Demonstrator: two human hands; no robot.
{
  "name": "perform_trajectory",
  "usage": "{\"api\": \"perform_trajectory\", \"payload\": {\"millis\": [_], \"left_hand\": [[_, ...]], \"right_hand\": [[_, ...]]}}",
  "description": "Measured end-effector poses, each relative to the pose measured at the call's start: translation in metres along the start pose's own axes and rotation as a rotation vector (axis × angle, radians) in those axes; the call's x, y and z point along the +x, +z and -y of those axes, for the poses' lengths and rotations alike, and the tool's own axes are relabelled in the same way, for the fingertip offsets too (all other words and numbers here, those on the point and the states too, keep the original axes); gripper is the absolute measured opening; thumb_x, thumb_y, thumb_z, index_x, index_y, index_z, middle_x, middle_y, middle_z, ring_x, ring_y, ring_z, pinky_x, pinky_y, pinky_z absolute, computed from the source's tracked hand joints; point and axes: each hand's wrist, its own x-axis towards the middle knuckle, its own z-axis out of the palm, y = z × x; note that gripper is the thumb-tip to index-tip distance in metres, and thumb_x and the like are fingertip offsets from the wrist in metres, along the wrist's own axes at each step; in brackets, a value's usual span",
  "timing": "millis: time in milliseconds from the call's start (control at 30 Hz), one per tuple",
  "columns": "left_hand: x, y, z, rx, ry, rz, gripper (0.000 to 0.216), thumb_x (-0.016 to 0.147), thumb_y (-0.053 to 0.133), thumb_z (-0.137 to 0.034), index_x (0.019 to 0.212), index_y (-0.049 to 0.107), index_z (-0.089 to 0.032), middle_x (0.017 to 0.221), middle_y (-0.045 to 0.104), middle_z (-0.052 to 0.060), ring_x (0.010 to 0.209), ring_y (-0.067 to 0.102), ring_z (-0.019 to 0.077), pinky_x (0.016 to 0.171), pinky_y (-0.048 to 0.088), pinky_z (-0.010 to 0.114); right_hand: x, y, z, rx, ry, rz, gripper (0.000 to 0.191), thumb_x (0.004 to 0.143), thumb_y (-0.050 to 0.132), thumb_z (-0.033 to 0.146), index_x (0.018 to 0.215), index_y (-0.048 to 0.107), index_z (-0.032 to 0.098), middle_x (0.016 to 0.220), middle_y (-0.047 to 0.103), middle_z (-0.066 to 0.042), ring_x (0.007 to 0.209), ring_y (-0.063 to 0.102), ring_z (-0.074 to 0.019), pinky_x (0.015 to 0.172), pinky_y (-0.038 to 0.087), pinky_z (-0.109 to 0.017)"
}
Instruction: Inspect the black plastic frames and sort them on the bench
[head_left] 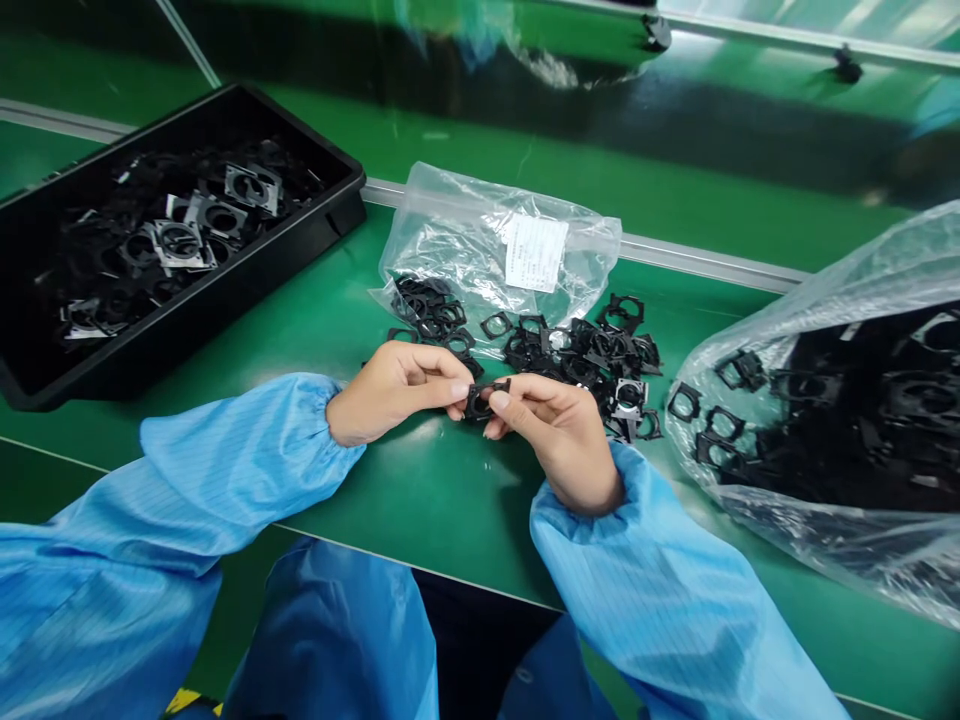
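Observation:
Between my two hands is a small black plastic frame with a round opening, raised just above the green table. My left hand pinches its left side with thumb and fingers. On the other side, the thumb and fingers of my right hand close on its right edge. Right behind my hands lies a loose pile of similar black frames, with a smaller heap to its left at the mouth of a clear bag. My fingers cover part of the held frame.
A black bin holding black frames, some with silvery plates, stands at the left. Behind the pile lies a clear plastic bag with a white label. A large clear bag full of black frames occupies the right side. A green panel rises behind.

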Motion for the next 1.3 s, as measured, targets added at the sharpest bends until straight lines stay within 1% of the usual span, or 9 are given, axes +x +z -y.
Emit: {"api": "perform_trajectory", "payload": {"millis": [133, 267, 400, 500, 667, 833, 1133, 1200, 1300], "left_hand": [[-0.0021, 0.0029, -0.0014, 0.117, 0.091, -0.072, 0.035, 0.077, 0.089, -0.047, 0.08, 0.078, -0.014, 0.068, 0.074, 0.005, 0.063, 0.07, 0.0162, 0.06, 0.059, 0.026], [-0.0034, 0.005, -0.001, 0.172, 0.163, -0.078, 0.035, 0.081, 0.085, -0.048, 0.08, 0.077, -0.014, 0.07, 0.073, 0.005, 0.063, 0.069, 0.0151, 0.059, 0.058, 0.024], [-0.0044, 0.0069, 0.0013, 0.233, 0.209, -0.129, 0.029, 0.077, 0.089, -0.041, 0.078, 0.075, -0.015, 0.072, 0.074, 0.003, 0.066, 0.07, 0.0138, 0.063, 0.059, 0.022], [-0.0053, 0.0082, 0.0024, 0.287, 0.25, -0.169, 0.025, 0.081, 0.086, -0.038, 0.079, 0.075, -0.016, 0.075, 0.076, 0.003, 0.07, 0.072, 0.0145, 0.066, 0.06, 0.022], [-0.0038, 0.0069, 0.0034, 0.309, 0.193, -0.158, 0.034, 0.084, 0.082, -0.048, 0.087, 0.073, -0.015, 0.074, 0.076, 0.004, 0.069, 0.074, 0.0164, 0.066, 0.061, 0.025], [-0.0016, 0.0045, 0.0011, 0.233, 0.168, -0.135, 0.038, 0.084, 0.082, -0.05, 0.088, 0.07, -0.015, 0.071, 0.074, 0.003, 0.062, 0.073, 0.0157, 0.062, 0.061, 0.026], [-0.0008, 0.0058, 0.0021, 0.168, 0.148, -0.116, 0.039, 0.083, 0.082, -0.052, 0.09, 0.07, -0.015, 0.074, 0.074, 0.003, 0.063, 0.072, 0.0148, 0.063, 0.062, 0.026], [-0.0006, 0.0054, 0.0031, 0.183, 0.142, -0.112, 0.039, 0.084, 0.082, -0.052, 0.091, 0.071, -0.015, 0.075, 0.073, 0.003, 0.064, 0.071, 0.0146, 0.063, 0.062, 0.026], [-0.0014, 0.0054, 0.0037, 0.205, 0.17, -0.136, 0.034, 0.084, 0.082, -0.046, 0.091, 0.074, -0.015, 0.072, 0.07, 0.002, 0.061, 0.066, 0.012, 0.059, 0.058, 0.023]], "right_hand": [[0.0004, -0.0007, -0.0001, -0.052, -0.03, -0.044, 0.039, 0.073, 0.089, 0.055, 0.071, 0.073, 0.019, 0.059, 0.068, 0.001, 0.054, 0.061, -0.0127, 0.059, 0.057, -0.028], [0.0003, -0.0012, -0.0001, -0.065, -0.034, -0.068, 0.04, 0.072, 0.089, 0.055, 0.074, 0.075, 0.018, 0.06, 0.068, 0.001, 0.053, 0.062, -0.013, 0.059, 0.057, -0.029], [-0.0005, 0.0001, -0.0001, -0.044, -0.039, -0.075, 0.04, 0.071, 0.091, 0.054, 0.075, 0.075, 0.018, 0.06, 0.069, 0.0, 0.053, 0.064, -0.0132, 0.058, 0.057, -0.028], [-0.0011, 0.001, 0.0001, -0.036, -0.039, -0.078, 0.039, 0.071, 0.091, 0.054, 0.075, 0.075, 0.019, 0.06, 0.069, 0.0, 0.053, 0.065, -0.014, 0.058, 0.058, -0.029], [0.001, -0.0002, -0.0015, -0.025, -0.052, -0.065, 0.037, 0.07, 0.092, 0.051, 0.081, 0.077, 0.019, 0.064, 0.07, 0.001, 0.057, 0.068, -0.0145, 0.06, 0.059, -0.03], [0.0018, -0.002, -0.0044, -0.017, -0.06, -0.022, 0.029, 0.078, 0.088, 0.046, 0.09, 0.081, 0.021, 0.072, 0.074, -0.001, 0.063, 0.069, -0.0147, 0.066, 0.061, -0.031], [0.0042, -0.0041, -0.0071, 0.015, -0.056, -0.043, 0.019, 0.078, 0.089, 0.038, 0.088, 0.084, 0.023, 0.07, 0.074, 0.0, 0.058, 0.066, -0.013, 0.062, 0.058, -0.03], [0.0041, -0.004, -0.0076, -0.016, -0.085, -0.07, 0.016, 0.078, 0.088, 0.036, 0.087, 0.084, 0.023, 0.074, 0.073, -0.001, 0.061, 0.066, -0.0132, 0.062, 0.057, -0.029], [0.0007, -0.003, -0.0069, -0.179, -0.187, -0.149, 0.012, 0.082, 0.085, 0.033, 0.09, 0.086, 0.024, 0.077, 0.07, -0.001, 0.062, 0.061, -0.0119, 0.059, 0.053, -0.028]]}}
